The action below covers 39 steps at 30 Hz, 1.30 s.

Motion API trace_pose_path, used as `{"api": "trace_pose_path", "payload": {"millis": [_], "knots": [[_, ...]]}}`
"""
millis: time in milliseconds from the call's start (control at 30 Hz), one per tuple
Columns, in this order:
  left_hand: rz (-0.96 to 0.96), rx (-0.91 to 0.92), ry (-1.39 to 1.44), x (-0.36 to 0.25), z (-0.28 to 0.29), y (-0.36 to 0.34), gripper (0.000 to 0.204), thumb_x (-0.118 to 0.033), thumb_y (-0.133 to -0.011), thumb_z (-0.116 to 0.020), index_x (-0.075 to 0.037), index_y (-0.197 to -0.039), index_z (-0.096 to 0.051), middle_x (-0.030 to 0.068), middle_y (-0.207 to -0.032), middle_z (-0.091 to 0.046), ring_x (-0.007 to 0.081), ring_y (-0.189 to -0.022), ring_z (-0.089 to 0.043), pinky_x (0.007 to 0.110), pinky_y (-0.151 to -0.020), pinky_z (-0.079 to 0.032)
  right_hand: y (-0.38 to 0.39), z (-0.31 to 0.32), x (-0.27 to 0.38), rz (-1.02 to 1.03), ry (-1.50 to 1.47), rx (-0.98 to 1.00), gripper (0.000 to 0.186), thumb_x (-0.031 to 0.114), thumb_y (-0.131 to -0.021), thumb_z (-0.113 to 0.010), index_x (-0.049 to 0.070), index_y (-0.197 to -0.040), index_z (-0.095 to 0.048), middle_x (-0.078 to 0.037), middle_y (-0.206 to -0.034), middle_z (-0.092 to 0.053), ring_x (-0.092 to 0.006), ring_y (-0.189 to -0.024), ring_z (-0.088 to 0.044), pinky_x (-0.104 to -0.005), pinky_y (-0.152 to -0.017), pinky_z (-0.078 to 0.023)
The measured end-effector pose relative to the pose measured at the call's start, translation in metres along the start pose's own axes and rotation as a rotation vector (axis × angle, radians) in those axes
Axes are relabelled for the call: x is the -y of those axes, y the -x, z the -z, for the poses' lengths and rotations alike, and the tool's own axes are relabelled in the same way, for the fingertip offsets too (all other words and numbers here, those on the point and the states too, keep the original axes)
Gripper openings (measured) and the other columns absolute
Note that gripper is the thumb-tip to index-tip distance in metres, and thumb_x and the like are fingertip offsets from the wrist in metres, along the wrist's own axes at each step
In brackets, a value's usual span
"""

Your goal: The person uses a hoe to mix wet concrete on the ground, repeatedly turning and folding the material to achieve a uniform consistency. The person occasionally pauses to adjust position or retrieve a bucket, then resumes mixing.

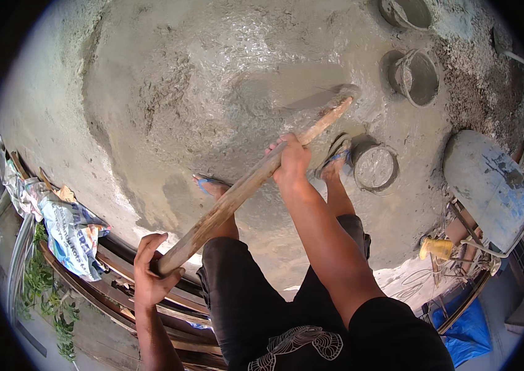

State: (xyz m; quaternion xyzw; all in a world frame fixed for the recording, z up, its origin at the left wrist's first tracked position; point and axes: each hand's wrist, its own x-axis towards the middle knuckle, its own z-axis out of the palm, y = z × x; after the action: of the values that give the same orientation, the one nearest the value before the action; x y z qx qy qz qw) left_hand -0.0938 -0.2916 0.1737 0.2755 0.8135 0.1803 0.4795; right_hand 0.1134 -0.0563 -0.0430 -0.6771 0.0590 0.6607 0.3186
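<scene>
Right hand: the right hand [291, 162] is clamped around the middle of the wooden handle [219, 222], fingers wrapped over it.
Left hand: the left hand [154, 269] has thumb and fingers apart in a loose C, the handle's butt end lying between them by the palm.
Handle: it runs slantwise from the left hand, across and above the legs, to its far end beyond the right foot.
Tool head: whatever sits at that far end is coated or sunk in grey, so its form cannot be told.
Wet mix: grey mortar [175, 102] spreads over the ground ahead, rough in places and watery in others.
Step in hand: probably dragging or turning the mix with the long tool.
Next move: likely calls for a firm right grip, the left hand steering the butt, and a steady pull.
Feet: both wear sandals [212, 180], set astride the handle's line.
Nearby: a bucket [396, 170] stands just beside the right foot; another bucket [434, 80] is farther ahead.
Right edge: gravel [475, 93] and a wheelbarrow [490, 185].
</scene>
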Motion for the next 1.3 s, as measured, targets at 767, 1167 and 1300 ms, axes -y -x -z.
{"api": "trace_pose_path", "payload": {"millis": [767,1167,1300], "knots": [[-0.824,-0.011,0.803,-0.208,-0.121,-0.116,0.023,0.005,-0.056,-0.06,-0.008,-0.074,-0.056,0.005,-0.073,-0.059,0.023,-0.076,-0.059,0.037,-0.079,-0.047,-0.13,-0.023,0.079,-0.405,0.105,0.212,0.018,0.009,-0.08,-0.057,0.002,-0.092,-0.046,-0.012,-0.073,-0.054,-0.0245,-0.063,-0.056,-0.0356,-0.06,-0.053],[-0.797,0.042,0.674,-0.398,-0.177,-0.024,0.026,-0.006,-0.059,-0.072,-0.007,-0.082,-0.059,0.0056,-0.084,-0.059,0.0265,-0.087,-0.058,0.04,-0.079,-0.042,-0.055,0.024,0.21,-0.509,0.202,0.386,0.018,0.013,-0.084,-0.058,0.002,-0.097,-0.05,-0.006,-0.07,-0.055,-0.0158,-0.061,-0.057,-0.0242,-0.056,-0.054],[-0.819,0.169,0.741,-0.455,-0.177,0.009,0.017,-0.013,-0.067,-0.076,-0.009,-0.075,-0.062,0.0035,-0.079,-0.061,0.0237,-0.08,-0.062,0.037,-0.079,-0.043,-0.02,0.063,0.308,-0.434,0.231,0.37,0.016,0.014,-0.086,-0.056,0.004,-0.097,-0.05,-0.005,-0.07,-0.056,-0.0139,-0.061,-0.059,-0.0244,-0.055,-0.056]]}}
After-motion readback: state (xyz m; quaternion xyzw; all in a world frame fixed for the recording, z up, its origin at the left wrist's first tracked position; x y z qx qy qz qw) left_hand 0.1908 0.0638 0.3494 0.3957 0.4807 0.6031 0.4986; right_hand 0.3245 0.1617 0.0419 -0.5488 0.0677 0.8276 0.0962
